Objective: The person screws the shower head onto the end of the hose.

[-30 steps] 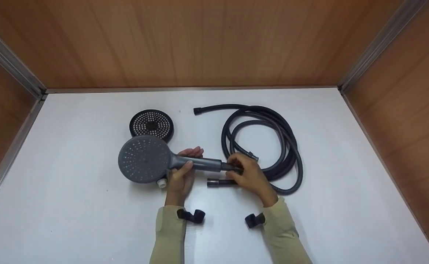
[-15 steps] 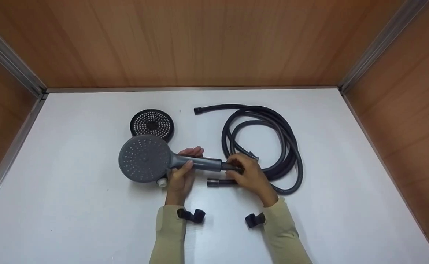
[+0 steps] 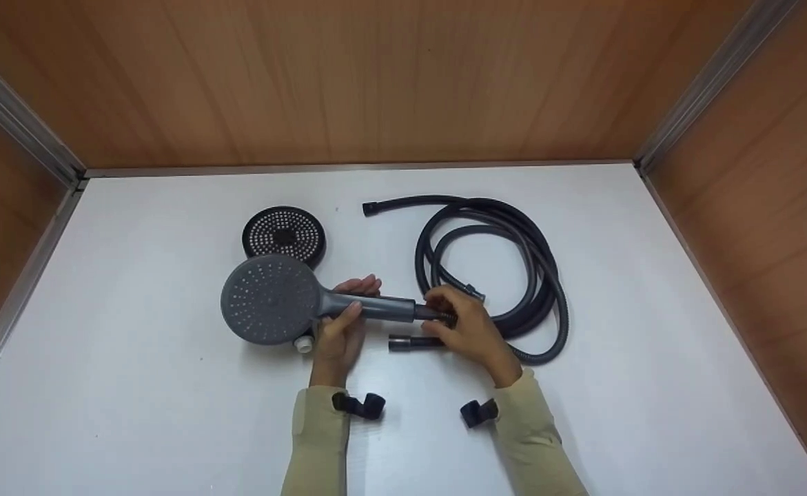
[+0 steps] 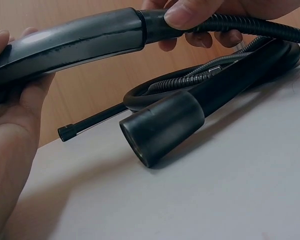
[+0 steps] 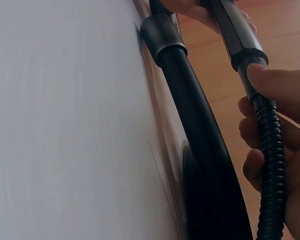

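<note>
My left hand (image 3: pixel 338 339) holds a grey shower head (image 3: pixel 270 300) by its handle, thumb on top, with the spray face turned up. At the handle's end my right hand (image 3: pixel 468 331) pinches the conical connector (image 4: pixel 157 26) of a ribbed hose (image 5: pixel 272 165). In both wrist views the connector meets the handle end; how far it is screwed in cannot be seen. A black shower head (image 3: pixel 284 234) lies behind the grey one, partly covered by it. A white threaded end (image 3: pixel 304 344) shows below the grey head; what it belongs to is hidden.
Coiled dark hoses (image 3: pixel 548 275) lie on the white table (image 3: pixel 169 413), right of and under my right hand. One loose end (image 3: pixel 372 209) points left at the back. A wider hose end (image 3: pixel 399 343) lies just below the handle. Wooden panels (image 3: pixel 403 83) close off the back and sides.
</note>
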Motion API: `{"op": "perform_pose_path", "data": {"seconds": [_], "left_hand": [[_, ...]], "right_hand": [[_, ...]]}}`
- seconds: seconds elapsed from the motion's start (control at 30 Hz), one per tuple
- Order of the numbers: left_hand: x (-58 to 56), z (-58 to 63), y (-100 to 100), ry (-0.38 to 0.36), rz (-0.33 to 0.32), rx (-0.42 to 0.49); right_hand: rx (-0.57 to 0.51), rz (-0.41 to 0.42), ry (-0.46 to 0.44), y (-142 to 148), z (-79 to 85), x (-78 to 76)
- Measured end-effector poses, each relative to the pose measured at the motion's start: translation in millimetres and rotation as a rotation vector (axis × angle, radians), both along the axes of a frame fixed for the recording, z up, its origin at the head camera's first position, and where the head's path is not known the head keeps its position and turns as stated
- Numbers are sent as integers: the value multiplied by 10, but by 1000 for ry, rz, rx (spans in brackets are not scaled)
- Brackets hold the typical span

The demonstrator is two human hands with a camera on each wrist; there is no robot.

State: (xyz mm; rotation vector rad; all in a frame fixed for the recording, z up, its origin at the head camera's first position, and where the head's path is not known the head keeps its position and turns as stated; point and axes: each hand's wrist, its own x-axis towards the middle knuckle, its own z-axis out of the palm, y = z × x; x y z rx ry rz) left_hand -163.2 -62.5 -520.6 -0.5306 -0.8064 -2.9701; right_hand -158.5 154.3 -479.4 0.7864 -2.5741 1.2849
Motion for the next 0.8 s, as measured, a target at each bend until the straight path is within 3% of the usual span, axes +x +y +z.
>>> {"op": "perform_pose_path", "data": {"seconds": [0.47,0.8], "left_hand": [[-2,9,-3,1,13,-23],[-7,15,2,-19,27,-32]], "right_hand": [[6,6,16,8,-14,-7],[-4,-23,-28,-7,7,3]]}}
